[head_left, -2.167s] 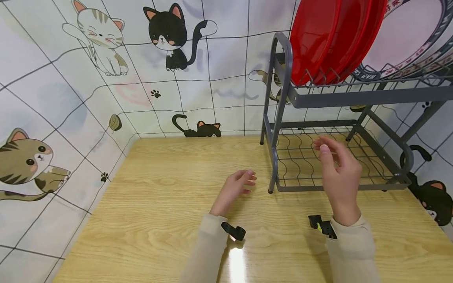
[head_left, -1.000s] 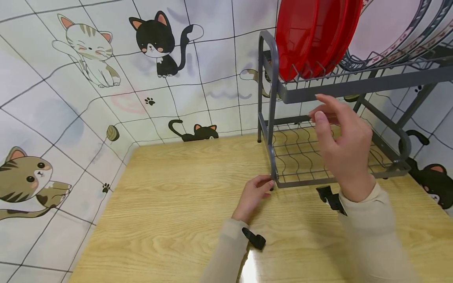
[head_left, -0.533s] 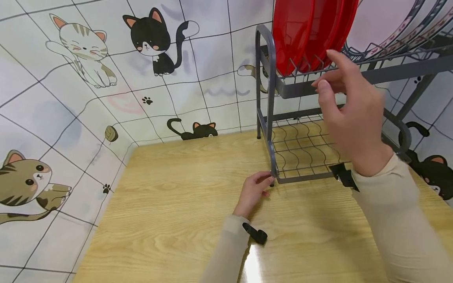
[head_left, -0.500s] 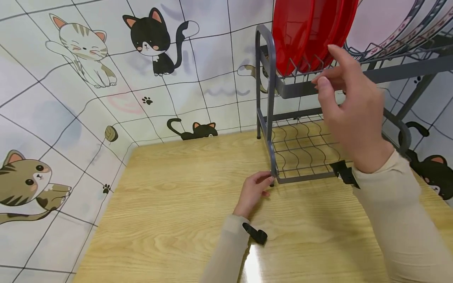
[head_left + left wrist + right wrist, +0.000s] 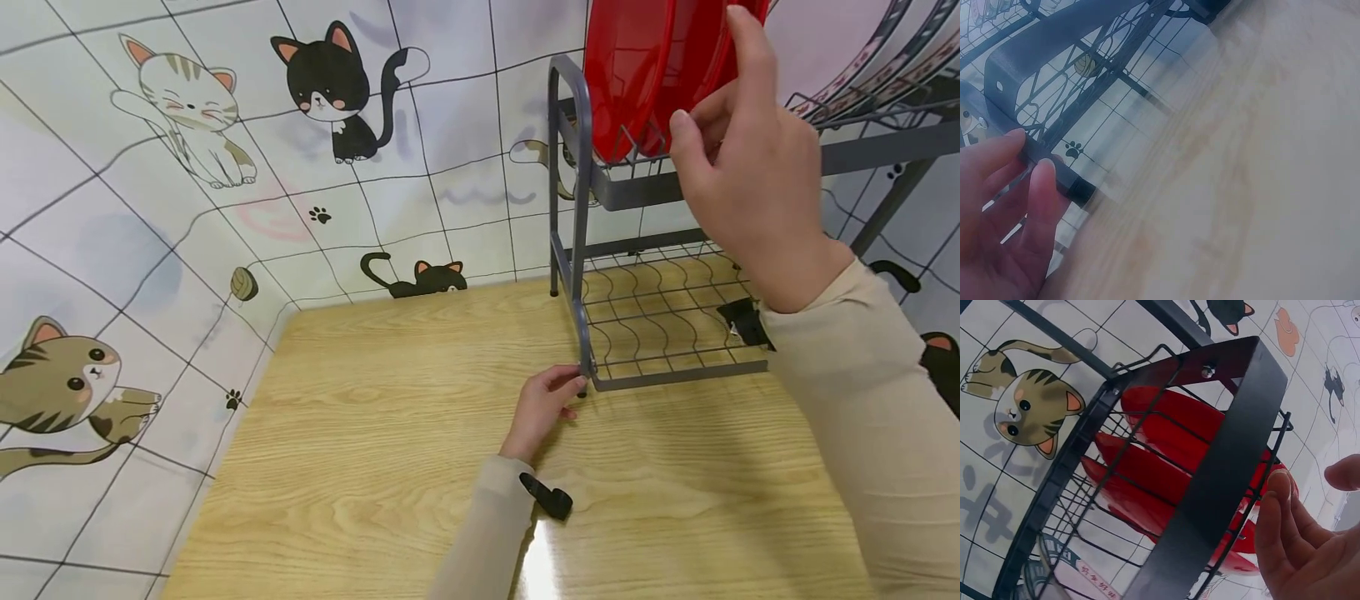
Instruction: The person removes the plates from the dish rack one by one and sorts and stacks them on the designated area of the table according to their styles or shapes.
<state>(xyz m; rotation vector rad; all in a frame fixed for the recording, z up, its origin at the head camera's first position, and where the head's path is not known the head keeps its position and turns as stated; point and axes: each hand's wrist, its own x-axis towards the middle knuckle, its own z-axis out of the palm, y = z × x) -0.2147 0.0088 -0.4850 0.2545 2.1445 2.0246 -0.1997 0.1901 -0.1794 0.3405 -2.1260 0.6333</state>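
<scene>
A grey two-tier dish rack [image 5: 637, 192] stands on the wooden table. My left hand [image 5: 542, 410] holds its front left leg near the foot; in the left wrist view thumb and fingers lie on either side of the leg [image 5: 1069, 181]. Several red plates [image 5: 626, 75] stand upright in the upper tier's left end. My right hand [image 5: 765, 175] is raised in front of them, thumb and fingers apart, nothing between them. From the right wrist camera, the fingertips show right at the rack's front rim beside the red plates [image 5: 1172, 425].
Patterned white plates [image 5: 862, 50] with dark rims stand upright to the right of the red ones. The lower wire tier [image 5: 652, 317] sits low over the table [image 5: 360, 467]. Tiled walls with cat drawings [image 5: 330, 92] close in the back and left.
My left hand has moved right and taken hold of the rack's leg. The right hand has risen from beside the lower tier up to the red plates. The head view has shifted slightly.
</scene>
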